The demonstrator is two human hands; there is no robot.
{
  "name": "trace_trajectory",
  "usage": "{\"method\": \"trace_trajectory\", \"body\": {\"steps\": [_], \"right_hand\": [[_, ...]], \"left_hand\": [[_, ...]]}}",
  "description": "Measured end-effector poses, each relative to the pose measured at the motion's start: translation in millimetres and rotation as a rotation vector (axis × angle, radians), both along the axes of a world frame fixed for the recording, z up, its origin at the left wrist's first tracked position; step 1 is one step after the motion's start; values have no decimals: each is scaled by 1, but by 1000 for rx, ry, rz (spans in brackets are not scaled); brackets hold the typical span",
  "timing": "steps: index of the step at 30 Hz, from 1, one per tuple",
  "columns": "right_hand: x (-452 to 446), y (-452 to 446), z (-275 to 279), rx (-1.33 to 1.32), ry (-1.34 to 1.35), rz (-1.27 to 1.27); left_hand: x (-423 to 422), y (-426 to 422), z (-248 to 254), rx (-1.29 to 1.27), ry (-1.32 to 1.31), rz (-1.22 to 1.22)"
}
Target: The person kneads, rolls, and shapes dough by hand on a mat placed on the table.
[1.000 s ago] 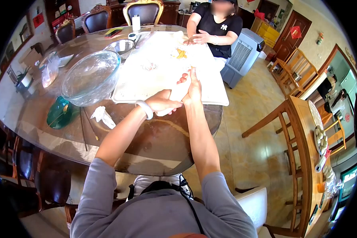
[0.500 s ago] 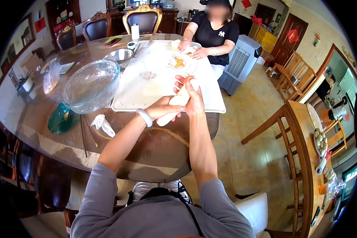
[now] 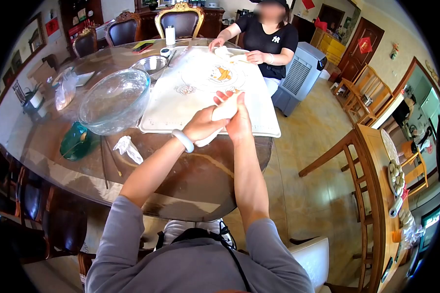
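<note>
A long roll of white dough [image 3: 224, 111] is held above the near edge of the white mat [image 3: 166, 110]. My left hand [image 3: 203, 125], with a pale bangle at its wrist, wraps round the lower part of the roll. Round the upper part is my right hand [image 3: 238, 122], its thumb pointing up along the dough. The roll's lower end sticks out below my left hand. Across the mat, a person in a black shirt [image 3: 271, 41] has both hands at other pieces of dough [image 3: 223, 52].
Left of the mat stand a large glass bowl [image 3: 115, 102], a metal bowl [image 3: 151, 64] and a green dish [image 3: 76, 141]. Chopsticks [image 3: 104, 163] and a crumpled tissue [image 3: 128, 149] lie nearer. A grey air cooler [image 3: 298, 75] stands on the right.
My hands have stayed round the dough roll, tilting and shifting slightly on it. The other person's hands have moved apart over their dough.
</note>
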State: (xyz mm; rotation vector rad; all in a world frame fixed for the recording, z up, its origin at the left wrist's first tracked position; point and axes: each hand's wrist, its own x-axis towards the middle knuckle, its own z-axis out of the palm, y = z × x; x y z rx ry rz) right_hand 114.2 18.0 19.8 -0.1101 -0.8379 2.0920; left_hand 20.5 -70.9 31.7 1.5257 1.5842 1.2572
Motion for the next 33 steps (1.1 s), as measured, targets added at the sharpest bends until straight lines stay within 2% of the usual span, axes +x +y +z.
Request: {"method": "trace_trajectory", "body": {"steps": [2, 5, 6, 9, 10, 13, 14, 17, 20, 23, 24, 27, 28, 31, 32, 33], "right_hand": [[-8, -1, -4, 15, -88, -45], [-8, 1, -8, 5, -71, -103], [-7, 1, -8, -14, -43, -106], [0, 2, -4, -156, 104, -48], [2, 3, -2, -178, 124, -50], [3, 6, -6, -203, 280, 31], [2, 9, -10, -167, 304, 70], [3, 4, -3, -76, 157, -2], [-1, 0, 0, -113, -75, -76], [-11, -4, -3, -183, -100, -155], [-14, -3, -6, -212, -117, -202], [-7, 6, -10, -278, -5, -123], [-3, 4, -5, -291, 12, -124], [4, 17, -14, -338, 215, -15], [6, 20, -18, -317, 306, 75], [6, 18, -18, -302, 293, 68]], "left_hand": [[6, 0, 4, 102, 498, 325], [17, -12, 15, -30, 761, 294], [20, -14, 17, -69, 749, 268], [19, -20, 30, -223, 620, 123], [11, -15, 25, -249, 506, 58], [-4, 2, 5, -133, 80, -203], [0, 4, -3, 43, -149, -289], [-5, 4, -8, -208, -282, -254], [0, -3, 2, -158, 73, 29], [-1, 2, -14, -27, 726, 378], [3, -3, -9, -52, 754, 362], [19, -18, 15, -144, 672, 184], [14, -18, 15, -101, 594, 95], [-16, 1, 1, -125, 107, -109], [-25, 7, -10, -130, 15, -176], [-19, 1, -6, -208, -134, -216]]}}
